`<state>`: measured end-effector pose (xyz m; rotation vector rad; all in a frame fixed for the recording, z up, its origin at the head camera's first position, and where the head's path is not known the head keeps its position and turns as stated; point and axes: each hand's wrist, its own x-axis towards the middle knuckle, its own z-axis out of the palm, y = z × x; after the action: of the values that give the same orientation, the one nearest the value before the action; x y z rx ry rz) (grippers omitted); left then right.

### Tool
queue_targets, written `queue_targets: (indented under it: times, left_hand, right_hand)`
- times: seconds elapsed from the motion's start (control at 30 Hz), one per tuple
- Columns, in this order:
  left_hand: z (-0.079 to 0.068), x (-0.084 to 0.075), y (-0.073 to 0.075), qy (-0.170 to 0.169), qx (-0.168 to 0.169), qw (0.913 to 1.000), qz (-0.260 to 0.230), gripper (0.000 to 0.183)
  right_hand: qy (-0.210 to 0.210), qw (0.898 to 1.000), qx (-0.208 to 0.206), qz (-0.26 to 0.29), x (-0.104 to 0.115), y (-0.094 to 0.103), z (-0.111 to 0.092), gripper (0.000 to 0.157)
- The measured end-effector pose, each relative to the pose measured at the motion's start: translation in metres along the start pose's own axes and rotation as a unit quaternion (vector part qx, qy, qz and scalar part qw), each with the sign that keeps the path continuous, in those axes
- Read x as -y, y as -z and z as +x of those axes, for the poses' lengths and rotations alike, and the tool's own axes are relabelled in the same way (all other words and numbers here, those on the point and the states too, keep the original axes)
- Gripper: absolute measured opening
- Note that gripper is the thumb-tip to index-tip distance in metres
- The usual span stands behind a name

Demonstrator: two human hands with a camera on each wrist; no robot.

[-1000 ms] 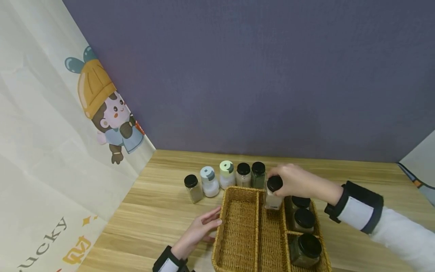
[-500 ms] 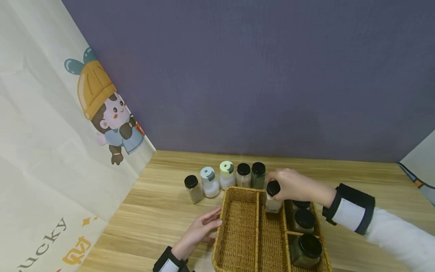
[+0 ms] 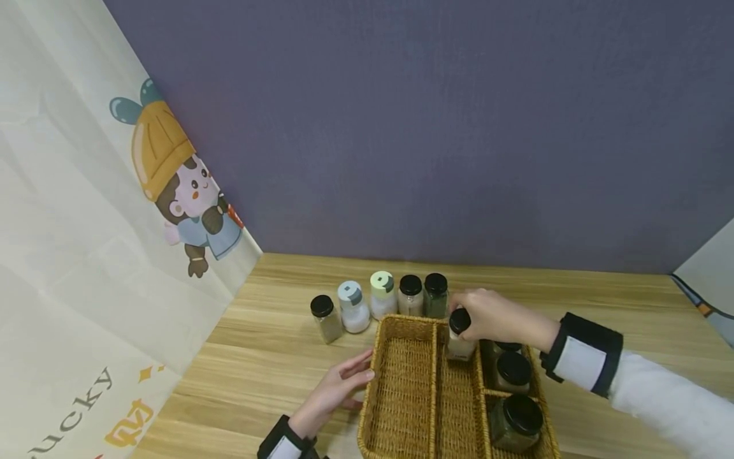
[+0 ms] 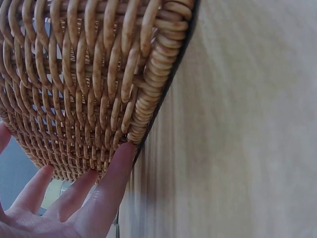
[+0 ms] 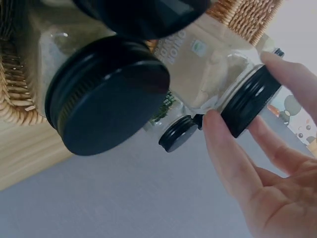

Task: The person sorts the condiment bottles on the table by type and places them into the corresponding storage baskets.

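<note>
My right hand [image 3: 496, 315] pinches a clear spice jar [image 3: 459, 348] by its black lid. The jar stands upright at the far end of the middle compartment of a wicker basket [image 3: 434, 398]; whether it touches the bottom cannot be told. In the right wrist view, thumb and fingers sit round that lid [image 5: 251, 99], and the pale powder's label partly reads "ONION". My left hand [image 3: 338, 387] touches the basket's left outer wall. Its extended fingers lie against the weave [image 4: 79, 89] in the left wrist view.
Behind the basket stand a green-filled jar [image 3: 436, 299], another black-lidded jar [image 3: 410, 298], two white-bodied shakers [image 3: 355, 312] and, farther left, one more jar [image 3: 327, 320]. Black-lidded jars [image 3: 513, 373] occupy the right compartments, including a larger one [image 3: 518, 421]. A dark upright panel [image 3: 436, 159] borders the table's back.
My right hand has lowered slightly, bringing the spice jar a little farther down and toward me in the middle compartment. The left hand stays at the basket's side.
</note>
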<state>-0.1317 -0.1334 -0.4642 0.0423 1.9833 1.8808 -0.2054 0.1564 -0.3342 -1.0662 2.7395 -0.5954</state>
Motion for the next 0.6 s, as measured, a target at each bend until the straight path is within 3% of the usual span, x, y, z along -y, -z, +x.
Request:
queue_targets:
  times: [0.6]
  left_hand:
    - [0.001,0.000,0.001,0.013,-0.002,0.9997,-0.019,0.058]
  right_hand:
    - [-0.011,1.000,0.023,-0.016,-0.006,-0.012,0.005,0.034]
